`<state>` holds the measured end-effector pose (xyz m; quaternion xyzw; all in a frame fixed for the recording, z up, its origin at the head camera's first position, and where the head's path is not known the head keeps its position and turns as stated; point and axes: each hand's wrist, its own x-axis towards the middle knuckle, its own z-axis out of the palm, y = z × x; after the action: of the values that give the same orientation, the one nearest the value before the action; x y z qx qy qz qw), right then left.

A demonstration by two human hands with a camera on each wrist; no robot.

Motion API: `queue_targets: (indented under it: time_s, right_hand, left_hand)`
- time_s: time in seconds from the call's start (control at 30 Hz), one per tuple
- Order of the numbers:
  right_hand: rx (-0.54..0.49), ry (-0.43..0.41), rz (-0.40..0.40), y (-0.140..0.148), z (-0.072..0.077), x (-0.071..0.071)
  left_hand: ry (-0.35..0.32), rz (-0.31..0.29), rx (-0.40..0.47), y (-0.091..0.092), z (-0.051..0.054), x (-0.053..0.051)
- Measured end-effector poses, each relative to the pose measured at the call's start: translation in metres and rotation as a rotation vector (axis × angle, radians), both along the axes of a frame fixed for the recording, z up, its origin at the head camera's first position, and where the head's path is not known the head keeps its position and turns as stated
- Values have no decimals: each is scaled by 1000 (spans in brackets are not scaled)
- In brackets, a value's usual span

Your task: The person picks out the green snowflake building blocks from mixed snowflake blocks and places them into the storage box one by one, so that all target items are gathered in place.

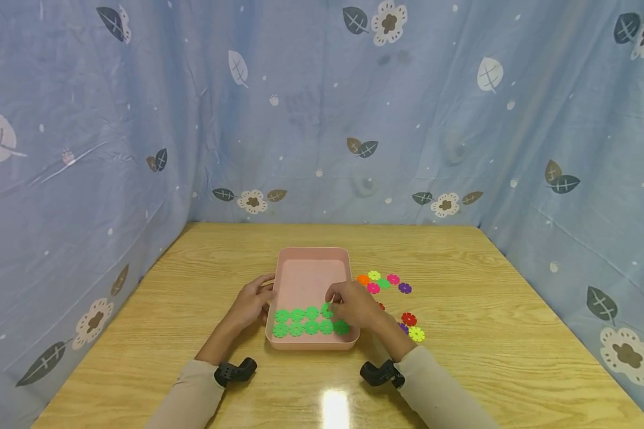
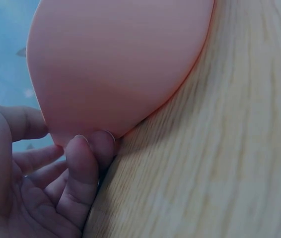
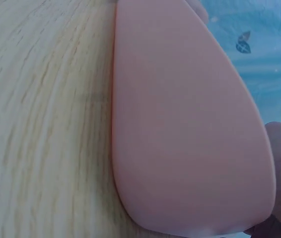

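A pink tray (image 1: 312, 268) stands on the table, with green flower-shaped discs (image 1: 297, 329) laid in two rows along its near end. My left hand (image 1: 252, 302) holds the tray's left side; in the left wrist view its fingertips (image 2: 82, 153) meet the outer wall and rim. Over the tray's right part reaches my right hand (image 1: 354, 302), its thumb and index finger pinching a green disc (image 1: 327, 310) in the farther row. That hand covers part of the rows' right end. The tray's wall (image 3: 190, 119) hides most of it in the right wrist view.
Right of the tray lie loose flower discs: orange (image 1: 363, 279), yellow (image 1: 416, 333), pink (image 1: 393, 279), purple (image 1: 405, 288), red (image 1: 409, 319) and green (image 1: 383, 283). My right forearm partly covers some. A patterned blue curtain (image 1: 322, 119) surrounds the wooden table (image 1: 434, 256).
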<state>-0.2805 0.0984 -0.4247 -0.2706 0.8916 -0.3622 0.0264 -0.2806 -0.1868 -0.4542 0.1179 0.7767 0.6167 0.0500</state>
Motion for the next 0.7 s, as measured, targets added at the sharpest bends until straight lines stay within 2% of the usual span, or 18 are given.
queue_targets:
  time_s: [0.2, 0.53, 0.7]
  right_hand:
    - [74, 93, -10, -2, -2, 1]
    - [176, 158, -28, -4, -5, 0]
    - [172, 178, -20, -4, -6, 1]
  left_hand:
    - [-6, 2, 8, 1, 0, 0]
    - [2, -1, 1, 1, 0, 1]
    - [-2, -13, 7, 0, -1, 0]
